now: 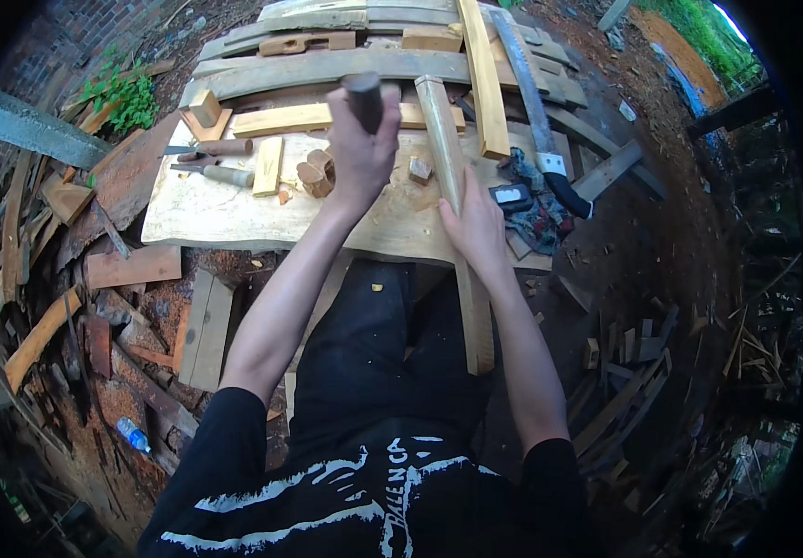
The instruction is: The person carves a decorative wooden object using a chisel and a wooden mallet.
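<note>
Pale wood bar: our long, pale, square-edged wooden bar [449,153] is right in the grip of our right hand [476,223].
Bar's long way: it runs nearly straight away from us. One end goes past the right grip and a bit left; the other comes back toward our lap, beyond the near edge of the wide, pale wooden bench top [234,216].
Right hand: our thumb is on the bar's left side and a finger runs along its right, so the bar sits snug between. We cannot see the other fingers well.
Left hand: our left hand [361,158] is left of the bar and apart from it. Its fingers curl tight around a dark, round-ended tool [364,100]. We cannot tell the tool's full length.
Nearer hand: the right one, since it touches the bar.
Small block: one chunky, brown wooden block [420,169] sits between our two grips.
Saw: our long, grey steel saw [537,116] lies right of the right grip and farther off.
</note>
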`<state>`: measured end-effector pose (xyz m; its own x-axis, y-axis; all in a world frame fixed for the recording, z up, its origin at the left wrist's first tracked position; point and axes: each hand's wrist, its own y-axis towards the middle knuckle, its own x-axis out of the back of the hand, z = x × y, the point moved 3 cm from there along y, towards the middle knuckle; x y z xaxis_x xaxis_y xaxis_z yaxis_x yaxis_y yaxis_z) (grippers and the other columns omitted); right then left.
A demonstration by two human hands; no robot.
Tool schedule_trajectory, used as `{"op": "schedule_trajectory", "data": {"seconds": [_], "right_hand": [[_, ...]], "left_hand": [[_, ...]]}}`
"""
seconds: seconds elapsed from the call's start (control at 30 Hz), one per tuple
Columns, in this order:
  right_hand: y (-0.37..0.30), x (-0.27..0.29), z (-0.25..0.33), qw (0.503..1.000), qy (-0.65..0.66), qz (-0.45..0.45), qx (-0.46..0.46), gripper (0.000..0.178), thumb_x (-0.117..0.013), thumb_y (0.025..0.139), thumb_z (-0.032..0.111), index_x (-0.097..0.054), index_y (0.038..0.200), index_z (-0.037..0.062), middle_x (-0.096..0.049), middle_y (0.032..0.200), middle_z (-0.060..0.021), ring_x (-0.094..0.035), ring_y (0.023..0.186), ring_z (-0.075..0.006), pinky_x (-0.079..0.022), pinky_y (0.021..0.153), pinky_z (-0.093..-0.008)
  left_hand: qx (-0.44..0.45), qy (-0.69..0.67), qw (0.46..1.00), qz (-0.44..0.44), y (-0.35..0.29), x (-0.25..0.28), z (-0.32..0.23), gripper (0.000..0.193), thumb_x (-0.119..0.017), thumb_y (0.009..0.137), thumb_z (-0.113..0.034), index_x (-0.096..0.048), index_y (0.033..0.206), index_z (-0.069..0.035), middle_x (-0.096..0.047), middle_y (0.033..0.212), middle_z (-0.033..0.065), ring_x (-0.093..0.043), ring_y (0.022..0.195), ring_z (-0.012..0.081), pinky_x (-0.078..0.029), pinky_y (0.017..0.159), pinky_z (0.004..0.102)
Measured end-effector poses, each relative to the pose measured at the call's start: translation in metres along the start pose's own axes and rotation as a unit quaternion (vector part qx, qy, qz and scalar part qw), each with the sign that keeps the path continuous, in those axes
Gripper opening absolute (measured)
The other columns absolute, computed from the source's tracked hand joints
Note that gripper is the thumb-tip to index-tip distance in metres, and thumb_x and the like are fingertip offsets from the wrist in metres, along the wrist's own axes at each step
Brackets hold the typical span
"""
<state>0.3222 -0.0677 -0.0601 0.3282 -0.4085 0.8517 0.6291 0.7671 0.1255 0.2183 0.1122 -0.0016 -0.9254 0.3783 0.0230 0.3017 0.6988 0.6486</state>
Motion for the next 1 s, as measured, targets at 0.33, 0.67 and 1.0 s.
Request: {"op": "schedule_trajectory", "data": {"seconds": [0.33, 0.67, 1.0], "right_hand": [[-0.023, 0.018, 0.013, 0.982, 0.18, -0.053, 0.036, 0.073, -0.075, 0.088, 0.018, -0.044, 0.152, 0.0007, -0.058, 0.132, -0.0293, -0.061, 0.121, -0.0473, -0.05, 0.103, -0.0492], [-0.041, 0.002, 0.026, 0.968, -0.222, -0.1, 0.062, 0.067, -0.077, 0.086, 0.023, -0.053, 0.147, 0.0058, -0.058, 0.113, -0.0153, -0.054, 0.112, -0.0342, -0.048, 0.1, -0.0456], [-0.078, 0.048, 0.106, 0.906, 0.405, 0.037, 0.115, 0.049, -0.075, 0.091, 0.008, -0.054, 0.134, -0.004, -0.065, 0.128, -0.0176, -0.065, 0.118, -0.0276, -0.05, 0.1, -0.0363]], "left_hand": [[0.037, -0.038, 0.98, -0.194, 0.063, 0.079, -0.067, 0.033, -0.065, 0.104, -0.026, -0.042, 0.112, -0.003, -0.057, 0.072, 0.0043, -0.059, 0.053, 0.012, -0.049, 0.05, 0.0243], [0.308, 0.019, 0.951, -0.027, -0.029, 0.095, -0.059, 0.035, -0.061, 0.106, -0.034, -0.045, 0.118, -0.005, -0.057, 0.083, 0.0019, -0.057, 0.067, 0.0083, -0.048, 0.06, 0.0252], [0.036, 0.035, 0.954, 0.296, -0.075, 0.037, -0.129, 0.045, -0.066, 0.1, -0.027, -0.045, 0.136, -0.011, -0.055, 0.149, 0.0147, -0.033, 0.154, 0.0335, -0.01, 0.124, 0.064]]}}
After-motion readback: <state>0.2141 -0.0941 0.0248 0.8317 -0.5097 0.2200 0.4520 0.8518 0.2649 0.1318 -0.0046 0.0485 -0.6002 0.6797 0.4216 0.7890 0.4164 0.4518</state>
